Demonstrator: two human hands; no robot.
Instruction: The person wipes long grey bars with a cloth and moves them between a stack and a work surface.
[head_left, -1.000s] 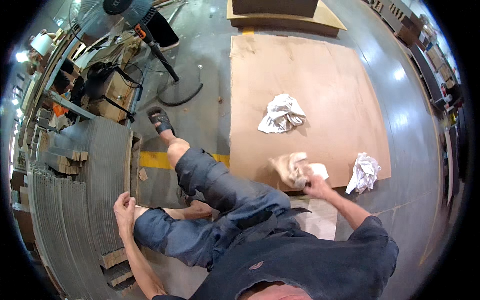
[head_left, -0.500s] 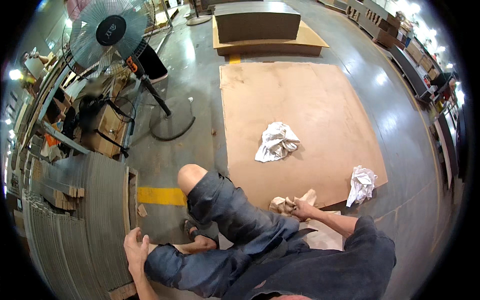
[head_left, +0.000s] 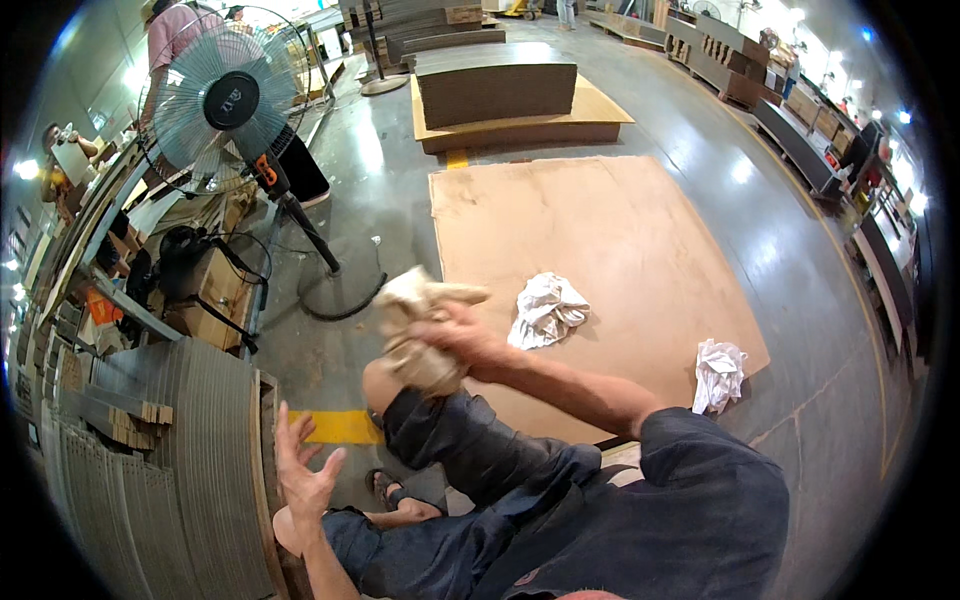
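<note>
My right hand (head_left: pixel 462 335) grips a crumpled beige cloth (head_left: pixel 420 318), held up over my knee and the left edge of the large brown cardboard sheet (head_left: pixel 620 230). The cloth hangs on both sides of my fingers, slightly smeared by motion. At the lower left my left hand (head_left: pixel 305 470) is raised above my other knee, fingers spread, holding nothing. It is nearest to the stacked grey-brown boards (head_left: pixel 215 450). A white crumpled cloth (head_left: pixel 550 310) lies on the sheet, and another white cloth (head_left: pixel 718 375) rests at its right corner.
A standing fan (head_left: pixel 230 100) with a round base is at the upper left, beside a cluttered bench. Beyond the sheet, a stack of dark boards (head_left: pixel 500 88) sits on a tan base. Further stacks line the right side. A person in pink (head_left: pixel 180 35) stands behind the fan.
My right hand has lifted the beige cloth from beside the sheet's near edge, up and to the left. My left hand has come off my knee and spread its fingers. The view has shifted.
</note>
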